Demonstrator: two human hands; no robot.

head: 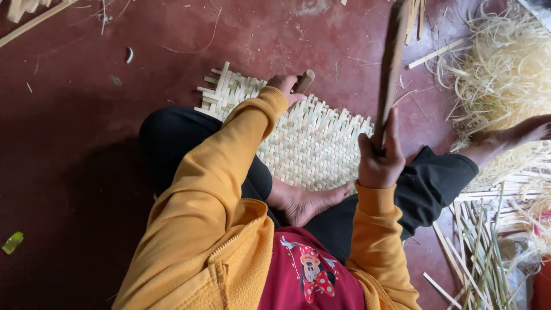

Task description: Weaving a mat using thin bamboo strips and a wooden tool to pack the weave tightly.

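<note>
A pale woven bamboo mat lies on the red floor between my legs. At the mat's far edge my left hand grips a short wooden peg, pressing it down onto the weave. My right hand is closed around a long dark wooden stick that rises upright toward the top of the view. One bare foot rests on the mat's near edge. Yellow sleeves cover both arms.
A heap of fine bamboo shavings fills the right side. Loose bamboo strips lie at the lower right, with my other foot stretched toward them. More slats sit at the top left. A small green scrap lies far left.
</note>
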